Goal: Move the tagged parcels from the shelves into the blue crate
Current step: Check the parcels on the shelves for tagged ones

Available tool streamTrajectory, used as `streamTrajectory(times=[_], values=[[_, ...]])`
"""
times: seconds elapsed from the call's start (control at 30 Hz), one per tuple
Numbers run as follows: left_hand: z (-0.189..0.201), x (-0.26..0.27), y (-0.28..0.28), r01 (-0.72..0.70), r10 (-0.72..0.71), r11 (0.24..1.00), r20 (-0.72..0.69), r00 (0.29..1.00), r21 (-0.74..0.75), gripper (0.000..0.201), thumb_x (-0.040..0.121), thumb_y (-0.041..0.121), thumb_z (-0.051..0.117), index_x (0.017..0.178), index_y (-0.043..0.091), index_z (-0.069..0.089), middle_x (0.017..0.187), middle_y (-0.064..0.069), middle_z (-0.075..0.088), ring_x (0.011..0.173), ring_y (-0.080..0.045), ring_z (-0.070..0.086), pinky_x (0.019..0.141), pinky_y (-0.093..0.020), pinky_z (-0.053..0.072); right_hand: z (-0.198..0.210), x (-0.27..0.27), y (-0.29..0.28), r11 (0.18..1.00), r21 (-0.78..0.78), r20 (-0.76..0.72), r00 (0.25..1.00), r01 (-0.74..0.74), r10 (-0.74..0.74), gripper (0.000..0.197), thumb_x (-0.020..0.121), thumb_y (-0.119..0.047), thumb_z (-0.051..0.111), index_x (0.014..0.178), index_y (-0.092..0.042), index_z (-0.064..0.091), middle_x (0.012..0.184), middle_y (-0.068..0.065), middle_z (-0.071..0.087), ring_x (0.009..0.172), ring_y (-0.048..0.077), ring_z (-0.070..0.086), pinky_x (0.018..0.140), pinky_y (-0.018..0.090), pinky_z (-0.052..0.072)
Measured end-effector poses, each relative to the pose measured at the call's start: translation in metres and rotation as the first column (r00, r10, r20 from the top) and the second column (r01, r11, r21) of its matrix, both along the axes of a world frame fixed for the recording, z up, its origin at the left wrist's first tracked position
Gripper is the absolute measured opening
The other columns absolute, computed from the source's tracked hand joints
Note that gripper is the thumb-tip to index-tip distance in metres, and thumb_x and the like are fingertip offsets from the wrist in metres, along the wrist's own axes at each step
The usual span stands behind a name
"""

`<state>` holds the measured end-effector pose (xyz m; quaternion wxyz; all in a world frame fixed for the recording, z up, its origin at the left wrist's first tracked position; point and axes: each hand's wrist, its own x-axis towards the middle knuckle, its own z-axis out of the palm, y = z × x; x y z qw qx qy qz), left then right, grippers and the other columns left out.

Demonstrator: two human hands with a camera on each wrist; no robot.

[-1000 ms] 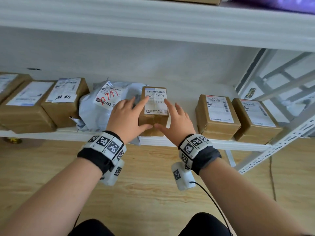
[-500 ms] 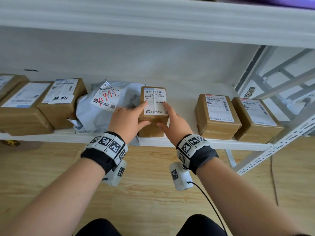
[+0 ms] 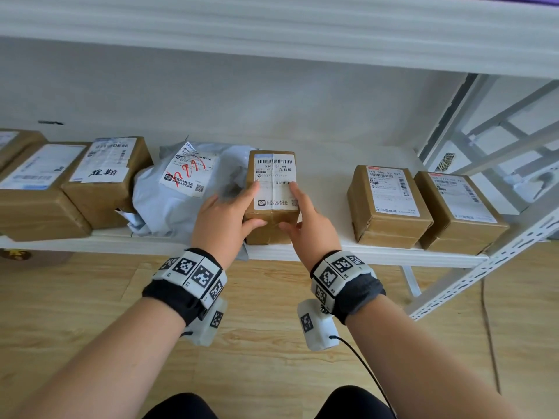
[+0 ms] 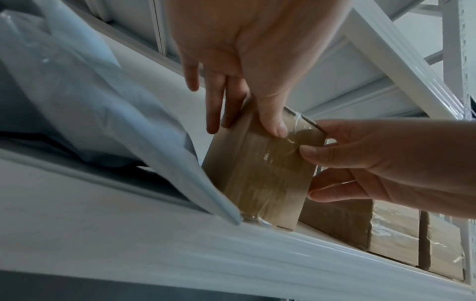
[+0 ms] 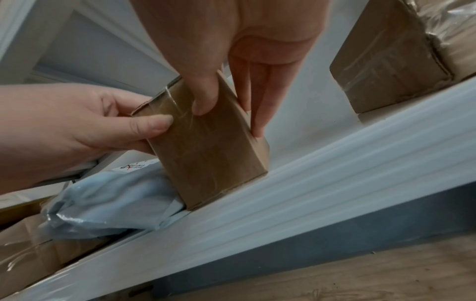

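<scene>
A small brown parcel box [image 3: 273,164] with a white barcode label stands at the front edge of the white shelf [image 3: 326,176]. My left hand [image 3: 225,220] grips its left side, thumb on the taped front face and fingers along the side [image 4: 215,114]. My right hand [image 3: 311,228] grips the right side the same way, thumb pressed on the front [image 5: 203,101]. Both wrist views show the box [image 4: 262,173] [image 5: 211,154] resting on the shelf lip. No blue crate is in any view.
A grey-blue poly mailer [image 3: 181,192] lies against the box's left side, with labelled cardboard boxes [image 3: 106,182] beyond it. Two more boxes [image 3: 388,204] [image 3: 459,210] sit to the right. An upper shelf [image 3: 272,31] hangs overhead, and a white rack brace [image 3: 484,282] stands right.
Both hands went from lying spread over the box top to clasping its near end, fingers drawn back toward me and thumbs on the front face. The box stays on the shelf.
</scene>
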<state>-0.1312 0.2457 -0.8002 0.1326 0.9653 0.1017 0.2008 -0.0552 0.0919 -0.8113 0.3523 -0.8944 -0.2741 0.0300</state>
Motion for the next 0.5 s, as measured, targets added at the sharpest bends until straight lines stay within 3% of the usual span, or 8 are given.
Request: streamTrajectory(times=[0.1,0.17,0.27,0.37,0.43,0.5], values=[[-0.004,-0.006,-0.004,0.001,0.002,0.998,0.041,0.999,-0.058,0.068,0.086,0.038,0.067,0.147,0.024,0.040,0.056,0.019,0.033,0.071,-0.022,0.063,0.117,-0.038,0.022,-0.005,-0.005,-0.003,0.998,0.062,-0.005,1.000,-0.003,0.003,0.077,0.092,-0.021,0.063,0.151,-0.035,0.016,0.125,0.002,0.060,0.096,0.021,0.064,0.085,0.035,0.053],[-0.006,-0.012,-0.008,0.013,-0.004,0.993,0.081,0.997,-0.117,0.068,0.085,0.034,0.068,0.147,0.025,0.040,0.057,0.018,0.041,0.080,-0.025,0.064,0.118,-0.036,0.018,-0.008,-0.010,-0.005,0.991,0.131,-0.007,1.000,-0.011,0.012,0.077,0.090,-0.020,0.064,0.149,-0.036,0.019,0.123,-0.001,0.062,0.097,0.017,0.065,0.086,0.037,0.055],[-0.009,-0.019,-0.014,0.013,0.013,0.983,0.138,0.990,-0.186,0.070,0.083,0.030,0.072,0.145,0.026,0.041,0.077,-0.004,0.068,0.101,-0.032,0.057,0.114,-0.033,0.019,-0.010,-0.017,-0.013,0.971,0.236,-0.010,0.999,-0.028,0.031,0.074,0.088,-0.018,0.067,0.148,-0.031,0.026,0.125,-0.008,0.057,0.095,0.014,0.067,0.084,0.039,0.056],[-0.017,-0.025,-0.016,0.073,-0.032,0.983,0.233,0.972,-0.167,0.074,0.077,0.028,0.077,0.143,0.024,0.044,0.097,-0.010,0.072,0.100,-0.024,0.054,0.112,-0.035,0.022,-0.008,-0.025,-0.021,0.951,0.307,-0.030,0.999,-0.031,0.042,0.074,0.085,-0.027,0.072,0.145,-0.032,0.029,0.129,-0.013,0.050,0.095,0.010,0.064,0.083,0.034,0.056],[-0.023,-0.028,-0.017,0.103,-0.052,0.983,0.309,0.950,-0.153,0.075,0.071,0.020,0.081,0.139,0.018,0.050,0.113,-0.012,0.070,0.106,-0.022,0.049,0.108,-0.043,0.027,-0.006,-0.030,-0.025,0.936,0.351,-0.057,0.997,-0.023,0.046,0.079,0.082,-0.029,0.074,0.144,-0.034,0.026,0.128,-0.025,0.041,0.101,0.007,0.059,0.086,0.026,0.054],[-0.026,-0.031,-0.018,0.126,-0.060,0.979,0.363,0.930,-0.159,0.071,0.073,0.021,0.079,0.138,0.019,0.050,0.123,-0.010,0.066,0.116,-0.020,0.051,0.108,-0.046,0.028,-0.005,-0.032,-0.028,0.926,0.376,-0.085,0.995,-0.023,0.059,0.087,0.080,-0.028,0.076,0.148,-0.031,0.020,0.130,-0.027,0.035,0.108,0.005,0.054,0.090,0.022,0.050]])
